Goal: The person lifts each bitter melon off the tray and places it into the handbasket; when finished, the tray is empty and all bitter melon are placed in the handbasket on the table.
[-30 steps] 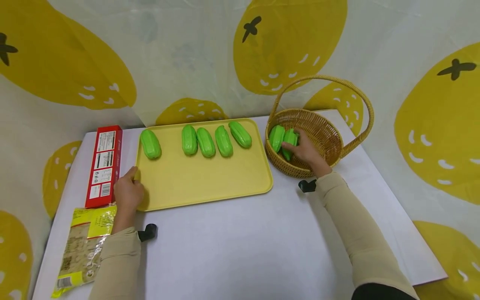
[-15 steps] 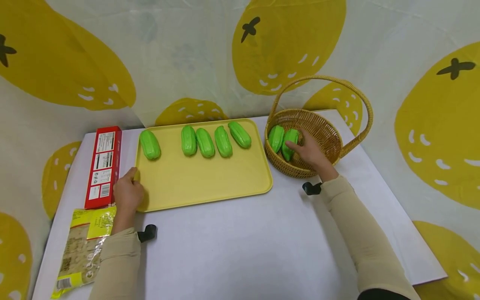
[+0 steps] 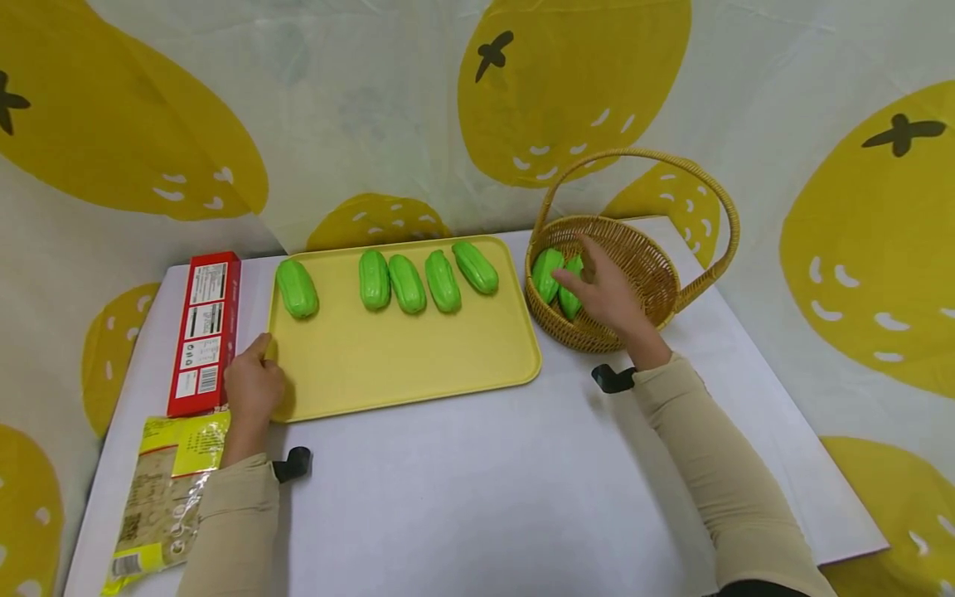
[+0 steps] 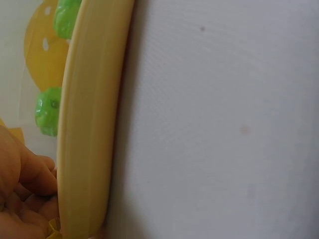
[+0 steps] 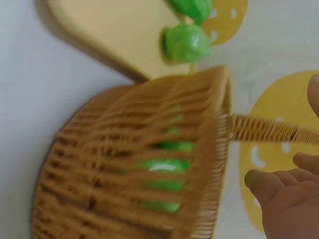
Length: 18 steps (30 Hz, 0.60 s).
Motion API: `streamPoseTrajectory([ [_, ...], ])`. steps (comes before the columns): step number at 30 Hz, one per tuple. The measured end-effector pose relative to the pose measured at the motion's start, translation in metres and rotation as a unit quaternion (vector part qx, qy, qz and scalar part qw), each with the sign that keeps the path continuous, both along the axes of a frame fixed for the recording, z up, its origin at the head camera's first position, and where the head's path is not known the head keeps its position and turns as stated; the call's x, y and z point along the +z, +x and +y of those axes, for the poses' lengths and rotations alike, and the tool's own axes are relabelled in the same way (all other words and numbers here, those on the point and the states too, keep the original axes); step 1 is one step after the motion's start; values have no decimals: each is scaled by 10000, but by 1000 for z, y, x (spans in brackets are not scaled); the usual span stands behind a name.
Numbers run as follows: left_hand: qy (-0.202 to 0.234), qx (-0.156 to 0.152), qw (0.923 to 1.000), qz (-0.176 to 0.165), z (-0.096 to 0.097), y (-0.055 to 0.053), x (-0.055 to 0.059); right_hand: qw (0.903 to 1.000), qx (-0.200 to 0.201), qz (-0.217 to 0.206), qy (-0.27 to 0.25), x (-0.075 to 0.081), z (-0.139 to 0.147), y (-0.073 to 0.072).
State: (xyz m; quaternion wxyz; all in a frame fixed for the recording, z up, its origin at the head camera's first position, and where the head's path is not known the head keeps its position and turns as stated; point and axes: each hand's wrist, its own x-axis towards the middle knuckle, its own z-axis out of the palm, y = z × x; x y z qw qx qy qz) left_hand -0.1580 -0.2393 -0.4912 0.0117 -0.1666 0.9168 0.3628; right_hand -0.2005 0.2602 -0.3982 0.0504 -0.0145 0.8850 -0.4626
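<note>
My left hand (image 3: 255, 385) pinches the left rim of a yellow tray (image 3: 418, 356), thumb and curled fingers at its edge in the left wrist view. On the tray, several glossy green cucumber-shaped vegetables (image 3: 443, 282) lie in a loose row along the far side, one apart at the left. Over a wicker basket (image 3: 647, 269) is my right hand (image 3: 615, 305), fingers spread and holding nothing. Two more green vegetables (image 3: 547, 275) lie in the basket's left part, one partly hidden by that hand. The right wrist view shows the hand (image 5: 294, 199) above the basket rim.
A tall handle (image 3: 634, 153) arches over the basket. Left of the tray lie a red box (image 3: 203, 332) and a yellow-and-clear food packet (image 3: 160, 497), close to my left forearm. A patterned curtain (image 3: 358, 108) stands behind the white table (image 3: 477, 497).
My right hand has let go of a green vegetable in the basket and risen above it, fingers spreading. The left hand and tray have stayed in place.
</note>
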Motion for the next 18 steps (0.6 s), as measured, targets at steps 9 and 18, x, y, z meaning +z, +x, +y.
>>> streamPoseTrajectory([
  [9,71,-6,9999,-103,-1,-1,1,9986,449,260,-107,12,-27,0],
  [18,-65,-56,9999,126,-3,0,-1,9970,695,342,-69,10,-48,-4],
])
